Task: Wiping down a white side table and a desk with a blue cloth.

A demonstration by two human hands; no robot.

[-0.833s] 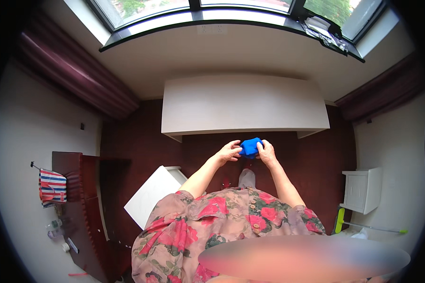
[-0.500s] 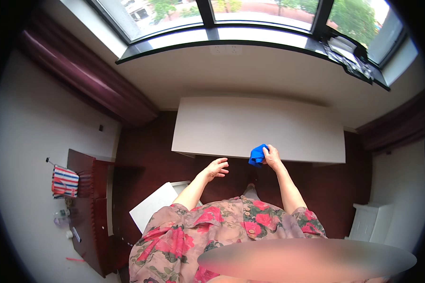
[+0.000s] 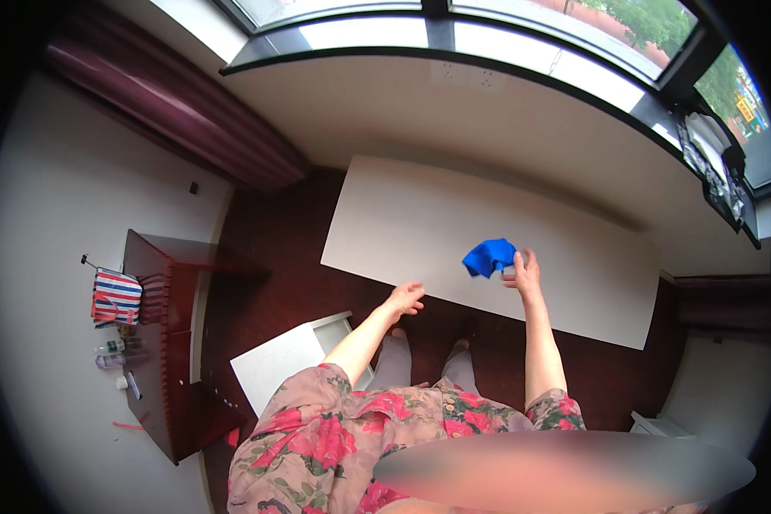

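Observation:
A crumpled blue cloth (image 3: 488,258) is over the right-middle part of a long white tabletop (image 3: 403,214); whether it lies flat on the surface I cannot tell. Right beside it is my right hand (image 3: 525,272), thumb and fingers spread apart and slightly blurred, with the cloth's right edge at the fingertips. My left hand (image 3: 405,298) hovers at the table's near edge. Its fingers are loosely bent and apart, with nothing in them.
A white drawer unit (image 3: 283,364) stands by my left arm. Farther left, a dark red wooden cabinet (image 3: 158,343) carries a striped bag (image 3: 116,297) and bottles (image 3: 110,354). Dark items (image 3: 715,167) rest on the right windowsill. A purple curtain (image 3: 180,103) hangs at left.
My right hand and the blue cloth moved from the near edge to over the tabletop. The right fingers have spread off the cloth. My view has turned, so the table looks tilted.

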